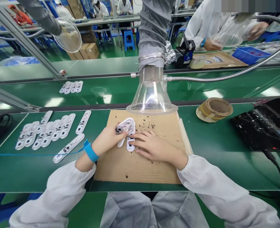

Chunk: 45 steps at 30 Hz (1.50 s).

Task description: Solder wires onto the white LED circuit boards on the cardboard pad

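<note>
Green workbench, cardboard sheet mid-bench, clear plastic funnel hanging above it. Progress?

One white circuit strip sits on the cardboard, grasped by the curled fingers of the left hand. Right hand lies flat, unclenched, fingertips on a second strip.

Remainder?

Further strips lie side by side on the bench, left of the cardboard. Whether they differ from those in hand: cannot tell.
</note>
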{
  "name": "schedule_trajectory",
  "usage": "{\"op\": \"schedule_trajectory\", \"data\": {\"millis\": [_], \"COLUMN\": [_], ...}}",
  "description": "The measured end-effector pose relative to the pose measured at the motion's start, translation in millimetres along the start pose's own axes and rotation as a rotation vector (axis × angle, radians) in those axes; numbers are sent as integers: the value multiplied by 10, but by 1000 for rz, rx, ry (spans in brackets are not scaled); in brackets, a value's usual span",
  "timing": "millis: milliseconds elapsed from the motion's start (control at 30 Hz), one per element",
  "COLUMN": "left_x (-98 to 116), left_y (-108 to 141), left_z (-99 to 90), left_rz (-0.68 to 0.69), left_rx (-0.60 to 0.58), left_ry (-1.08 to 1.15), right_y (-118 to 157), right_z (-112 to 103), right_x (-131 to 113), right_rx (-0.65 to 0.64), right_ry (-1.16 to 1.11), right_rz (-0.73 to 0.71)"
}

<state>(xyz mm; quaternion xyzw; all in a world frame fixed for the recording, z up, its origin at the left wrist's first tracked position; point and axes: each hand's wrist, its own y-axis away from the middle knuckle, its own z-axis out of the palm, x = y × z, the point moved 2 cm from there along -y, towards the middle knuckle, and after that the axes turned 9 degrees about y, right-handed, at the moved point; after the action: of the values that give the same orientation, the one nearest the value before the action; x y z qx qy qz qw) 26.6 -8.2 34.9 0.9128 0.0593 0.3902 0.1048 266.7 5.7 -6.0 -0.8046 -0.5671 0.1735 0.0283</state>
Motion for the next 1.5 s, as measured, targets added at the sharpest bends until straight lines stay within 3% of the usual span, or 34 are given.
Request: {"op": "schedule_trajectory", "data": {"millis": [300,633,1033,1500], "left_x": [-8,34,2,-10], "left_y": [-66,-134,-28,-21], "left_z": [82,79,74,92], "left_rz": [31,-37,-110,-87], "left_rx": [52,-10,93,77], "left_ry": [-46,75,3,-17], "right_y": [22,25,-3,0], "right_z": [-18,-17,25,59], "right_x": [24,20,4,-1], "right_rx": [29,62,110,109], "right_ry": [-33,-33,-49,-23], "right_rz": [42,43,43,40]}}
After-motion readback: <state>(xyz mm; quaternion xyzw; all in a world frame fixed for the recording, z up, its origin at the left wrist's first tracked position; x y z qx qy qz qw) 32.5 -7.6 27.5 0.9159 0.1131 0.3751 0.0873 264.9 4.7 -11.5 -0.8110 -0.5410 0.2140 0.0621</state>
